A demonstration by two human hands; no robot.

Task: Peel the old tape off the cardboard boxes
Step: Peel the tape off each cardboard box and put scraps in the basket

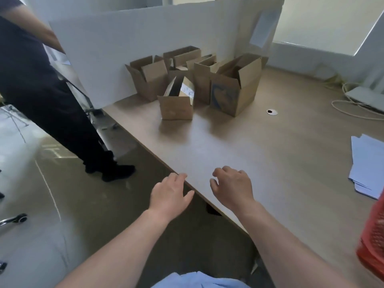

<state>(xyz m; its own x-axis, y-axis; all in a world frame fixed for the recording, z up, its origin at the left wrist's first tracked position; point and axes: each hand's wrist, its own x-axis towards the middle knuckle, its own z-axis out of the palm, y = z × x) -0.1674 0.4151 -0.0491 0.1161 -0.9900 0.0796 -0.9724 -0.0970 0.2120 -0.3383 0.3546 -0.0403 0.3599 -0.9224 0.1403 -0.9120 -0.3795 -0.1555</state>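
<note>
Several cardboard boxes (234, 96) stand open-topped in a cluster at the far side of the table (259, 163), close to a white partition (135, 48), with a small box (176, 107) at the front. Whether tape clings to them is too fine to tell. With no box in hand, the peeling looks not yet begun.

The left hand (169, 194) hovers at the table's near edge, fingers loosely spread and holding nothing. The right hand (231, 188) hangs above the tabletop, fingers lightly curled and likewise empty. Both are well apart from the boxes.

A person in dark clothes (41, 90) stands at the left beside the partition. A stack of papers (367, 163) and a red basket (372, 242) sit to the right. None lies between hands and boxes.
</note>
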